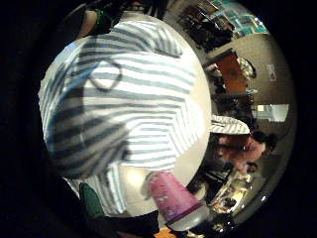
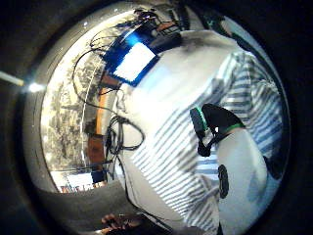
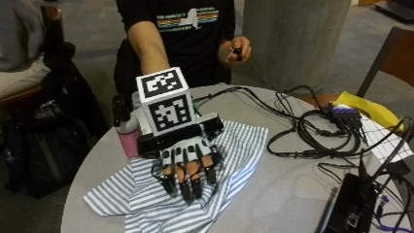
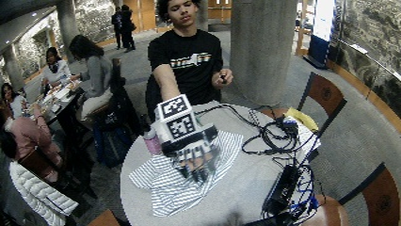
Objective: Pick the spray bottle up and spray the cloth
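A blue-and-white striped cloth [image 3: 240, 145] lies crumpled on the round grey table [image 3: 284, 194]. My gloved right hand [image 3: 187, 162] is over the middle of the cloth with its fingers straight, spread and pointing down at it. I cannot tell whether the fingertips touch the fabric. The pink spray bottle [image 3: 128, 141] with a dark spray head stands upright just beside the hand, near the table's edge. The hand holds nothing. The little finger side palm view shows the cloth [image 1: 148, 99] below the palm and the pink bottle [image 1: 173, 198] beside it. The thumb side palm view shows the cloth [image 2: 171, 161].
Tangled black cables [image 3: 310, 131] and a black device [image 3: 349, 204] cover the table's other side, with yellow paper [image 3: 365, 109] behind them. The person's bare hand [image 3: 236, 51] holds a small black thing at chest height. A dark bag [image 3: 52, 126] sits beside the table.
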{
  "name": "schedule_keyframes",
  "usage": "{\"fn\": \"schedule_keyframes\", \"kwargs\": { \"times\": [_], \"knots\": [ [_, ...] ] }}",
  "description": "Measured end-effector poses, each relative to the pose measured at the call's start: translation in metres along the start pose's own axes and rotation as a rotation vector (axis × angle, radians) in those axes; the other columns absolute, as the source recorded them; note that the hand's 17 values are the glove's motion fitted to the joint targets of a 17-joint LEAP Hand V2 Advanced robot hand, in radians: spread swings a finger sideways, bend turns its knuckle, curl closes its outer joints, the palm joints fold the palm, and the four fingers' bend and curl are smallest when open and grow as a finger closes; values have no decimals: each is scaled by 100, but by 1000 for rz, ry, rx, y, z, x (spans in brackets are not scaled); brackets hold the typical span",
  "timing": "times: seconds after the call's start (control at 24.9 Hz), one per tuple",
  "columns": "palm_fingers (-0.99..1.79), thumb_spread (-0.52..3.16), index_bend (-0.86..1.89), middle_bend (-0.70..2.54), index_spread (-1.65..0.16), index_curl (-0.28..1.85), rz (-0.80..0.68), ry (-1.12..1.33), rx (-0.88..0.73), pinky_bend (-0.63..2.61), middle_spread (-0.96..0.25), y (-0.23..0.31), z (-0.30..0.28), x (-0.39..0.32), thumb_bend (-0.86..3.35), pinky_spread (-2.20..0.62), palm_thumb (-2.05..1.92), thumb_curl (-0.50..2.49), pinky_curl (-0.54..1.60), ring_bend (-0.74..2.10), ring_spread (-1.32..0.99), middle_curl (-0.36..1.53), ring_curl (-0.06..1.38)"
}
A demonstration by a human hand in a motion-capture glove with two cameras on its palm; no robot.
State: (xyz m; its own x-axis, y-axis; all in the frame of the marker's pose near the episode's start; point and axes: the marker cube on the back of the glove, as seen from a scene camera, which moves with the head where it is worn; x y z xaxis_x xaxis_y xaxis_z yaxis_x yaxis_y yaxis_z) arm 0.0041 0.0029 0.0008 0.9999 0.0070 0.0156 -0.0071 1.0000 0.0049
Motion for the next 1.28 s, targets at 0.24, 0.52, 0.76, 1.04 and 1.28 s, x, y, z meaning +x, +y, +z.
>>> {"fn": "schedule_keyframes", "kwargs": {
  "times": [0.24, 0.52, 0.76, 1.04, 1.28],
  "knots": [
    [46, 67, 11, 31, -21, 8, 4, -26, 10, 49, 5, 5, -3, 7, 40, 17, 63, 16, 19, 33, 3, 15, 14],
    [44, 90, 12, 32, -26, 13, 10, -13, 5, 50, 6, 5, -4, 6, 39, 21, 67, 21, 24, 35, 4, 21, 18],
    [43, 101, 12, 31, -28, 15, -24, -9, 14, 50, 7, 6, -12, -1, 35, 22, 70, 24, 26, 36, 4, 24, 20],
    [37, 107, 12, 28, -29, 18, -141, 60, 18, 52, 7, 60, -31, -26, 32, 23, 73, 28, 29, 34, 6, 27, 22],
    [37, 110, 12, 26, -30, 19, -272, 75, 62, 55, 8, 152, -36, -28, 27, 23, 73, 30, 31, 34, 7, 28, 23]
  ]
}}
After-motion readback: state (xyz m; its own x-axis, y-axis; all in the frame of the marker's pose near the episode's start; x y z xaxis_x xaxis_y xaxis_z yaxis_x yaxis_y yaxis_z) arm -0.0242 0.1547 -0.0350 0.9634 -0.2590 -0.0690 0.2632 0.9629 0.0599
